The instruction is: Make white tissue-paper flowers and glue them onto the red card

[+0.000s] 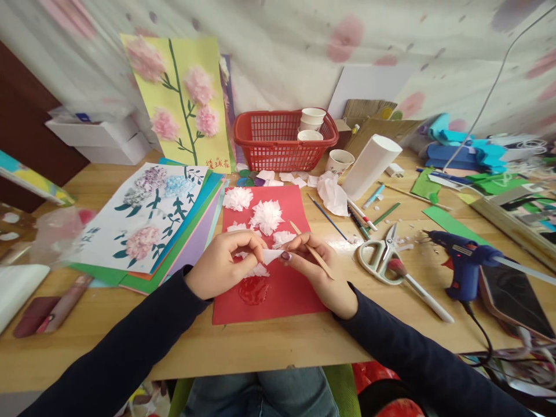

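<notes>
Above a red sheet of paper [282, 301], my left hand [226, 260] and my right hand [315, 263] pinch a small piece of white paper [271, 255] between them. A flat wooden stick [320, 262] is also held in my right hand, lying slanted across it. Several white paper pom-pom flowers [267, 216] sit on the red sheet, some partly hidden behind my fingers. Nearer to me on the sheet is a glossy wet patch of glue [254, 289].
A red basket [260, 130] with paper cups stands behind, beside a yellow flower picture [178, 98]. Coloured papers [174, 249] are stacked at left. To the right lie scissors [382, 258], a brush [425, 295], a blue glue gun [464, 260] and a tissue roll [371, 165].
</notes>
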Demonstrator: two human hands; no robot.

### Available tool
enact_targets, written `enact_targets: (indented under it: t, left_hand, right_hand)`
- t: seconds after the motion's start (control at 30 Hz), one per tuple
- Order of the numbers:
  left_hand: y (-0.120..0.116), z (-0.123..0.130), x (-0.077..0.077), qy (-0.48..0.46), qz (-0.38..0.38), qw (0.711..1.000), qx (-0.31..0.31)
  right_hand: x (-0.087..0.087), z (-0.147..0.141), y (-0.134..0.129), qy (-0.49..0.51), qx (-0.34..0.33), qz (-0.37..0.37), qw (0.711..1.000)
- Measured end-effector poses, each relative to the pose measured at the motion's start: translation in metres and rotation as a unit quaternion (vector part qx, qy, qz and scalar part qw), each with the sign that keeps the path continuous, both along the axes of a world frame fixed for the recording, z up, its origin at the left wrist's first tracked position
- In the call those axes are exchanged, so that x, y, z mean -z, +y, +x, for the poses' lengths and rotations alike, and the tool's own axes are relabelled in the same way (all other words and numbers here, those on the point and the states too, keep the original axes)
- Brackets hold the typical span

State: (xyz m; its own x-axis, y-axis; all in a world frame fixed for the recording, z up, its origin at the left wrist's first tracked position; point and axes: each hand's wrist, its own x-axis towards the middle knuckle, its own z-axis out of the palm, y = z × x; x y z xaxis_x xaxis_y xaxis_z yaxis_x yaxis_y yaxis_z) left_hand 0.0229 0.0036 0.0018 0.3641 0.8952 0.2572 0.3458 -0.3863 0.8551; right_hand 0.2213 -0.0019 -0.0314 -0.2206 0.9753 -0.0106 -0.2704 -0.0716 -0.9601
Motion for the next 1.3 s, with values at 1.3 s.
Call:
enact_targets:
  t: [1.3]
  left_hand:
    - [-0.002, 0.011, 0.007, -0.049, -0.158, 0.985, -0.045]
  right_hand:
    - [-0.001, -0.001, -0.003, -0.023, -0.041, 0.022, 0.999]
